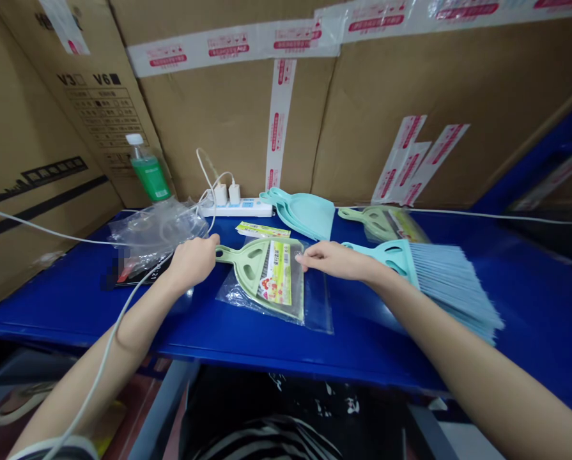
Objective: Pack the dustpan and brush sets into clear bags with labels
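Note:
A light green dustpan (247,268) lies on the blue table inside a clear plastic bag (320,306), with a small brush and a yellow-green label card (280,271) over its pan. My left hand (194,260) is closed at the end of the dustpan's handle. At the opposite side, my right hand (331,260) has thumb and fingers pinched on the bag by the pan's front edge. Blue-bristled brushes (453,281) with turquoise handles lie beyond my right wrist, partly hidden by my forearm.
Stacked turquoise dustpans (309,214) and another bagged green dustpan set (386,223) lie at the back. A loose label card (261,229) is nearby. Left are crumpled plastic bags (158,227), a green bottle (149,172) and a power strip (247,208). A white cable crosses my left forearm. Cardboard (218,115) stands behind.

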A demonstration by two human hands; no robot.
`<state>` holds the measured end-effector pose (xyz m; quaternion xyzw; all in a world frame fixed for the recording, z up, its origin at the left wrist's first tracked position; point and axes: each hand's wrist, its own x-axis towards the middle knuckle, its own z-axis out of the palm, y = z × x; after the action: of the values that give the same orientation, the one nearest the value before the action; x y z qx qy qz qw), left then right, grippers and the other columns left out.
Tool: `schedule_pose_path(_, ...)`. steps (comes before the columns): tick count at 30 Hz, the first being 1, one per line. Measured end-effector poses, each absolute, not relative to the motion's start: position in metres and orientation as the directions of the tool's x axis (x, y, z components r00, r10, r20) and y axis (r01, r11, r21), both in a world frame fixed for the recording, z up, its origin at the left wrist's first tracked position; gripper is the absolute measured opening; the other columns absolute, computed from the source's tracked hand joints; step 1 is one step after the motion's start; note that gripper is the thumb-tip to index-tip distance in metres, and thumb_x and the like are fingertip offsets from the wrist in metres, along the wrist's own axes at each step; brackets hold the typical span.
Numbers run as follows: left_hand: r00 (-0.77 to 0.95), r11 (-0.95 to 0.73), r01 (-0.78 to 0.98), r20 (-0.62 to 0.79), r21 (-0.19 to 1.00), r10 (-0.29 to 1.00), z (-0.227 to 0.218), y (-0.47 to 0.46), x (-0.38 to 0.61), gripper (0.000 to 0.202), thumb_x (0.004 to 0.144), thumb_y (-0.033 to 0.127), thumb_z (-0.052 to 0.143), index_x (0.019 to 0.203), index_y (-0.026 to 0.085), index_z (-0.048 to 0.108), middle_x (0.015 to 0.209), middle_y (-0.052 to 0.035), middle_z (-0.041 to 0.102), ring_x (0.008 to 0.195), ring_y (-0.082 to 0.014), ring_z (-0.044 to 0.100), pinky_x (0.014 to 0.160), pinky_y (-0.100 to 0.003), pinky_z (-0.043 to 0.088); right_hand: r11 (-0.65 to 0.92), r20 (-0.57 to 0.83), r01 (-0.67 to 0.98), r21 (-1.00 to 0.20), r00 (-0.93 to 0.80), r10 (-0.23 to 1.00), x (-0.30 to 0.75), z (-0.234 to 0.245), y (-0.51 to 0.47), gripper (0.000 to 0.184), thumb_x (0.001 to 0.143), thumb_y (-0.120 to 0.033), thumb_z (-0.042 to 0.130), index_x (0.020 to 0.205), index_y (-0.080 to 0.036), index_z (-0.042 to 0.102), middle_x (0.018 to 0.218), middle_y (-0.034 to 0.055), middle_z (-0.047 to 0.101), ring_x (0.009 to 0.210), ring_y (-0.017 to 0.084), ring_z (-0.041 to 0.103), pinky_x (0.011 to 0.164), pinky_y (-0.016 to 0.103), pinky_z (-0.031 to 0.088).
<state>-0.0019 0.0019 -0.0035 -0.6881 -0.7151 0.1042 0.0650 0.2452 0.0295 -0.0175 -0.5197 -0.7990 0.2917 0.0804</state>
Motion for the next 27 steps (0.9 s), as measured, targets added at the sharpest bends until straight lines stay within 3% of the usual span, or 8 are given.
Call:
schedule_pose_path(4,-0.043,0.031,0.970,-0.044,-0.242,0.998,-0.004,0.002,-0.002,0.037,0.091,0.014,0.028,0.116,0.016,0.056,0.099,-0.0177,0.070,0.100,-0.0339,0.066,0.079,-0.041,0.051,0.248,-0.176,0.764,-0.596,-0.426,0.888,0.244,-0.019,0.031,0.018,0.070,-0.025,0.052,0.054,-0.019,0.060,0.054,-0.0023,0.053,0.057,0.013,0.046,0.057,0.027,0.034)
schedule_pose_path(8,-0.043,0.029,0.967,-0.050,-0.254,0.998,-0.004,0.001,-0.002,0.037,0.090,0.014,0.028,0.116,0.016,0.055,0.099,-0.0178,0.070,0.100,-0.0336,0.066,0.079,-0.041,0.051,0.240,-0.151,0.695,-0.677,-0.451,0.880,0.250,-0.018,0.035,0.018,0.069,-0.026,0.051,0.058,-0.018,0.063,0.057,-0.0017,0.055,0.058,0.012,0.047,0.058,0.026,0.035)
schedule_pose_path(13,-0.045,0.028,0.963,-0.056,-0.268,0.997,-0.003,0.001,-0.001,0.038,0.090,0.014,0.028,0.116,0.016,0.055,0.100,-0.0172,0.070,0.100,-0.0327,0.066,0.080,-0.040,0.051,0.253,-0.143,0.607,-0.753,-0.527,0.838,0.259,-0.011,0.036,0.029,0.076,-0.033,0.052,0.086,-0.017,0.074,0.060,-0.0010,0.054,0.057,0.012,0.045,0.054,0.026,0.034)
schedule_pose_path(16,-0.039,0.022,0.964,-0.061,-0.264,0.997,-0.002,0.000,-0.001,0.038,0.090,0.014,0.027,0.115,0.016,0.055,0.100,-0.0174,0.070,0.100,-0.0328,0.066,0.079,-0.040,0.051,0.358,-0.173,0.639,-0.681,-0.615,0.770,0.264,-0.007,0.033,0.040,0.080,-0.031,0.050,0.111,-0.018,0.070,0.059,-0.0022,0.050,0.055,0.012,0.041,0.053,0.026,0.032)
schedule_pose_path(20,-0.043,0.023,0.962,-0.065,-0.273,0.997,-0.002,0.000,-0.001,0.038,0.090,0.013,0.027,0.115,0.017,0.055,0.098,-0.0171,0.071,0.099,-0.0320,0.067,0.078,-0.039,0.050,0.501,-0.178,0.653,-0.567,-0.692,0.700,0.265,-0.009,0.030,0.052,0.085,-0.035,0.049,0.135,-0.021,0.054,0.056,-0.0050,0.042,0.051,0.012,0.034,0.052,0.026,0.030)
schedule_pose_path(27,-0.039,0.020,0.963,-0.066,-0.269,0.997,-0.001,0.000,-0.001,0.038,0.089,0.012,0.027,0.115,0.015,0.055,0.097,-0.0181,0.071,0.099,-0.0332,0.067,0.079,-0.041,0.051,0.616,-0.175,0.678,-0.401,-0.717,0.675,0.256,-0.018,0.027,0.050,0.090,-0.036,0.047,0.138,-0.023,0.049,0.060,-0.0030,0.046,0.054,0.013,0.041,0.056,0.025,0.035)
